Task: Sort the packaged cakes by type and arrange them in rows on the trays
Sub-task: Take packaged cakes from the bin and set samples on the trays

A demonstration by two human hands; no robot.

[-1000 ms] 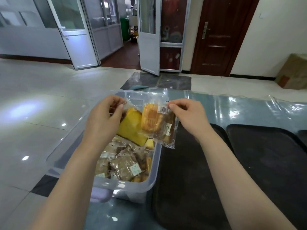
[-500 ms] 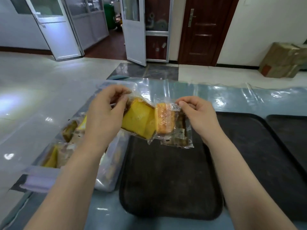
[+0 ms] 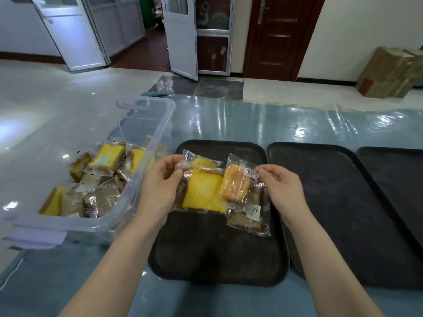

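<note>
Above the left tray point(image 3: 206, 259), the left hand point(image 3: 160, 188) pinches yellow cake packets point(image 3: 201, 191); the right hand point(image 3: 281, 188) pinches orange cake packets point(image 3: 238, 186).

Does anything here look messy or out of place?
Nothing is spilled or torn. The cakes in the bin lie jumbled, types mixed, and the trays hold none yet; each hand pinches packets above the nearest tray.

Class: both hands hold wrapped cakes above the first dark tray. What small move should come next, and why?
Probably lower the left hand and lay its yellow cake packet at the far corner of the nearest tray. That tray is bare, and the right hand pinches a different orange cake packet.
</note>
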